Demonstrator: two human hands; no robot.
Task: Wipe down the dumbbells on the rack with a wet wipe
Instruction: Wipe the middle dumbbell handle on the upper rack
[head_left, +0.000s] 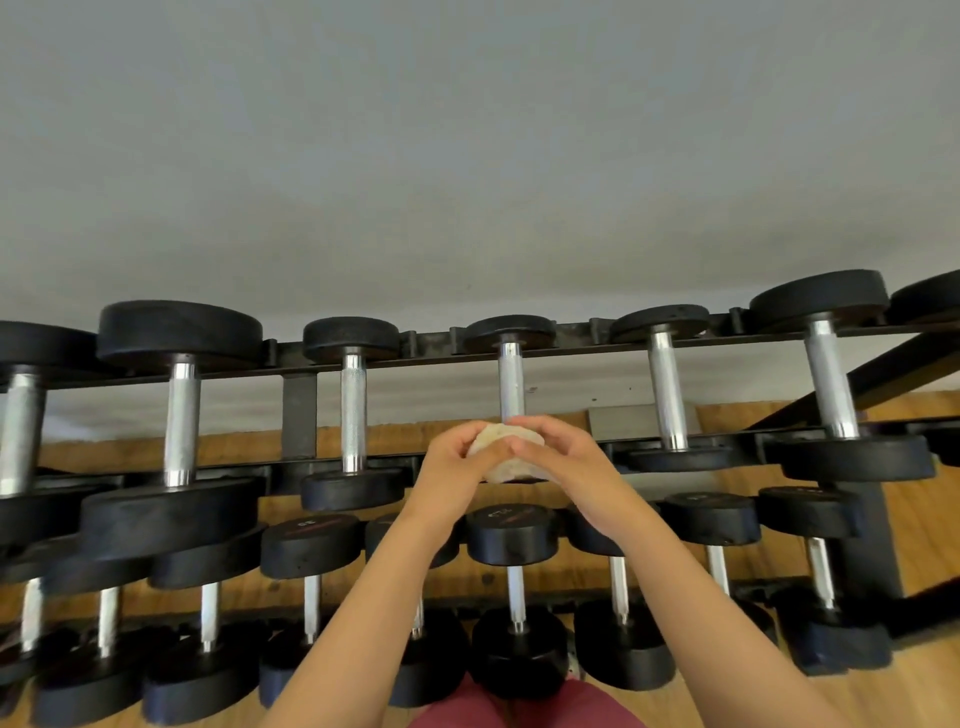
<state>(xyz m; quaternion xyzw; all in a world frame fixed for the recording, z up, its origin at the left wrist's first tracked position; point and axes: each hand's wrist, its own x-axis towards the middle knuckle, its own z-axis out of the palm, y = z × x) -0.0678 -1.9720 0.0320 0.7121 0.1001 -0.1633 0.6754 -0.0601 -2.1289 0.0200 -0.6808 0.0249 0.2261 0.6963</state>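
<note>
wet wipe (503, 451) bunched into a wad at the near end of the middle top-row dumbbell (511, 382) on the rack (426, 358); can't tell if it touches the head. left hand (453, 470) and right hand (563, 462) both have their grip clamped on it. looks like refolding the wipe; next move needs one hand wrapping it round that bar.
</note>
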